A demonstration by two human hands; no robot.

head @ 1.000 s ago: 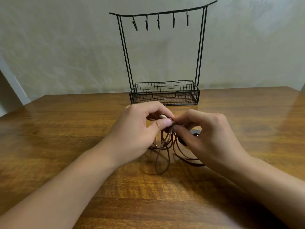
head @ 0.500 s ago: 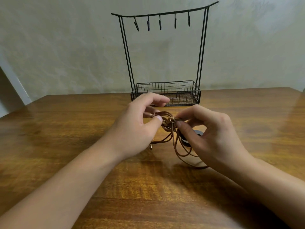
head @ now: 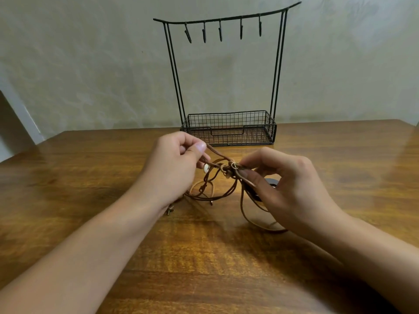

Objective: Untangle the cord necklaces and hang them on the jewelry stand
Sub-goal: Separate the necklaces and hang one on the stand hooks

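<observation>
A tangle of brown cord necklaces (head: 217, 177) hangs between my hands just above the wooden table (head: 90, 177). My left hand (head: 174, 168) pinches one cord strand between thumb and forefinger and holds it up to the left. My right hand (head: 285, 189) pinches the knot with a small gold ring at its fingertips. A white bead (head: 206, 168) dangles below my left fingers. Loose loops trail onto the table under both hands. The black wire jewelry stand (head: 229, 87) stands behind, its several hooks (head: 220, 34) bare.
The stand's mesh basket (head: 229, 130) sits at the table's back edge against a pale wall. A dark round object (head: 271, 182) lies partly hidden under my right hand. Small metal clasps (head: 170, 209) rest by my left wrist.
My left hand has moved up and to the left, drawing one strand out of the tangle. The knot stays pinched in my right hand, and more loops have spread onto the table.
</observation>
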